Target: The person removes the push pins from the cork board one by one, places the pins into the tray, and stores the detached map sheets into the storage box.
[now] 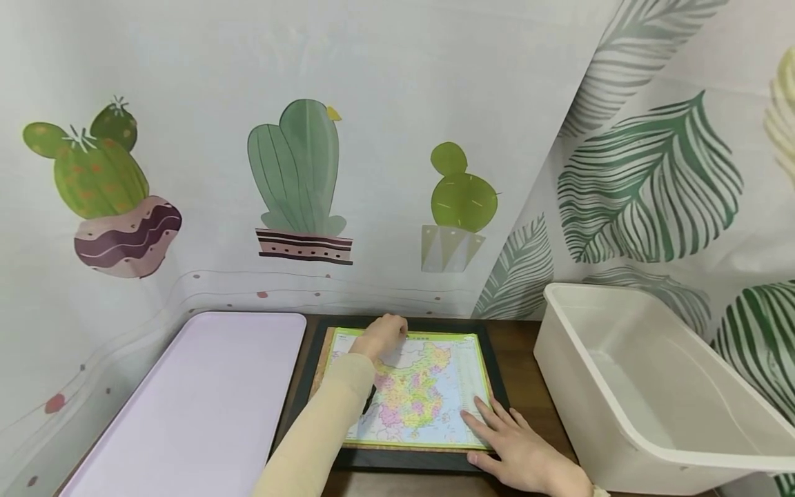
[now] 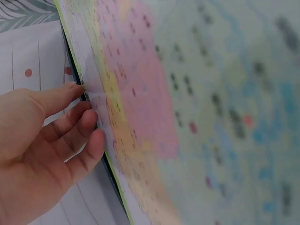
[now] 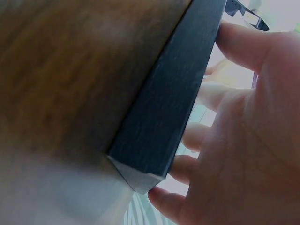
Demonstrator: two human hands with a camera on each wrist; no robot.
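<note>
A printed map (image 1: 413,393) with a green border lies on a cork board (image 1: 321,359) set in a black frame (image 1: 404,461). My left hand (image 1: 381,335) is at the map's far edge. The left wrist view shows its thumb and curled fingers (image 2: 84,129) at that edge, appearing to pinch it; the fingertips are partly hidden. My right hand (image 1: 518,455) rests with spread fingers on the near right corner of the map and frame. In the right wrist view the frame's dark side (image 3: 168,93) stands close beside that hand.
A pale lilac tray (image 1: 205,400) lies left of the frame. On the right stands a deep white plastic bin (image 1: 568,373). A curtain (image 1: 385,172) printed with cacti and leaves hangs behind the brown wooden table (image 1: 524,352).
</note>
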